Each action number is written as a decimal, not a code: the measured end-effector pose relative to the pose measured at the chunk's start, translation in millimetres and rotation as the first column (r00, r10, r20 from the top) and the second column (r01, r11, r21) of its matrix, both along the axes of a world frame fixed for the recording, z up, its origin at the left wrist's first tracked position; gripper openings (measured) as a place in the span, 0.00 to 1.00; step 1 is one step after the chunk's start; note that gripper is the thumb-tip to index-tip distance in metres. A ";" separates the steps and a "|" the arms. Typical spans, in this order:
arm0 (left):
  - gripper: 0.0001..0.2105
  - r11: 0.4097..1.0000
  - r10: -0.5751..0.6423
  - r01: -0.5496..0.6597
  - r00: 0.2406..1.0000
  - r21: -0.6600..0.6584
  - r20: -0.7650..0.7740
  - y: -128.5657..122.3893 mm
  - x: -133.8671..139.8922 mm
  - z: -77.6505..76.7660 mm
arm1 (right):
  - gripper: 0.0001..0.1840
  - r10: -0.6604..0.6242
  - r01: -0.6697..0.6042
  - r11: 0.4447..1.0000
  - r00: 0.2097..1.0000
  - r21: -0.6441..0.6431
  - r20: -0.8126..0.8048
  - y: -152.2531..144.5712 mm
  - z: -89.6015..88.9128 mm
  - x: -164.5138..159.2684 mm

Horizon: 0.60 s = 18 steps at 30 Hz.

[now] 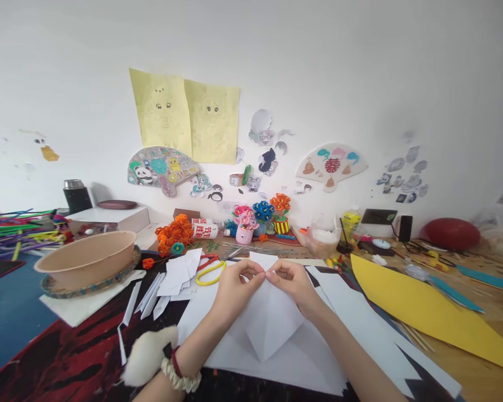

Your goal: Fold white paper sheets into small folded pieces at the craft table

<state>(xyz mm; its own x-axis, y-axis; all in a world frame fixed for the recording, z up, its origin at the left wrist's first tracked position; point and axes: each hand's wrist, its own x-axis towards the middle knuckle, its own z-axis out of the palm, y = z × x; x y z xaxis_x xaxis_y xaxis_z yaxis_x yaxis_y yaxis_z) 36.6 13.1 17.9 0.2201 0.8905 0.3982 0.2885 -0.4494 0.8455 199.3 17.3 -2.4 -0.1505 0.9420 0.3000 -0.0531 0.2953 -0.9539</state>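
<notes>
Fingers clamped on creased paper (272,326), I see left hand (241,277) and right hand (291,279) nearly meeting at its upper part, over a white sheet (293,371), scissors (209,283) near the left hand.

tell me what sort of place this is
Probably a craft corner, perhaps at home: a creased white sheet, loose paper pieces to its left, and small pots of bright, handmade-looking flowers near the wall.
</notes>
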 end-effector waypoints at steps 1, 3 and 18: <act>0.06 1.000 0.006 -0.006 1.000 0.019 -0.019 0.1 -0.1 -0.2 | 0.18 0.002 -0.002 1.000 1.000 -0.001 0.004 0.3 -0.4 0.2; 0.06 0.997 0.039 -0.035 0.997 0.073 -0.066 -0.2 -0.1 -0.1 | 0.18 0.004 -0.004 1.000 1.000 0.006 0.012 1.1 -1.4 0.5; 0.07 0.999 0.039 -0.036 0.979 0.019 -0.200 7.5 -8.7 -0.6 | 0.19 -0.387 0.387 0.921 0.901 -0.042 -0.194 20.4 5.6 55.1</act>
